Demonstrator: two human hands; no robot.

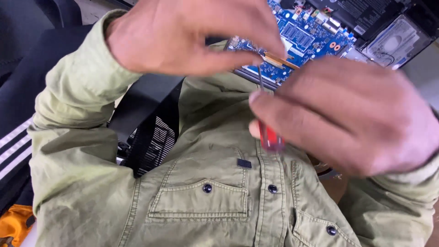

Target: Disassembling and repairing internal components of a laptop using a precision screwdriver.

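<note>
1. Straight below my head camera, my right hand (pixel 361 114) sits at about 3 o'clock in the view, its fingers (pixel 292 123) curled shut around a small screwdriver (pixel 267 132) with a red handle.
2. From that handle, the thin metal shaft runs up toward 12 o'clock; its tip is near the fingertips of my left hand (pixel 183 36).
3. At 11 o'clock my left hand hovers with its fingers bent and drawn together toward the thumb. It is blurred, so I cannot tell whether it pinches anything.
4. Behind both hands, toward 1 o'clock, lies an opened laptop (pixel 366 27) with its blue circuit board (pixel 306 34) bare. A silver drive (pixel 395 43) sits at the board's right, and an orange flat cable (pixel 281 60) lies at the board's near edge, just beside the screwdriver's tip.
5. Filling 6 o'clock is my olive green jacket (pixel 206 183), with dark snap buttons and a flap pocket.
6. At 9 o'clock a dark sleeve with white stripes (pixel 13 146) shows, and something orange (pixel 13 224) at 8 o'clock.
</note>
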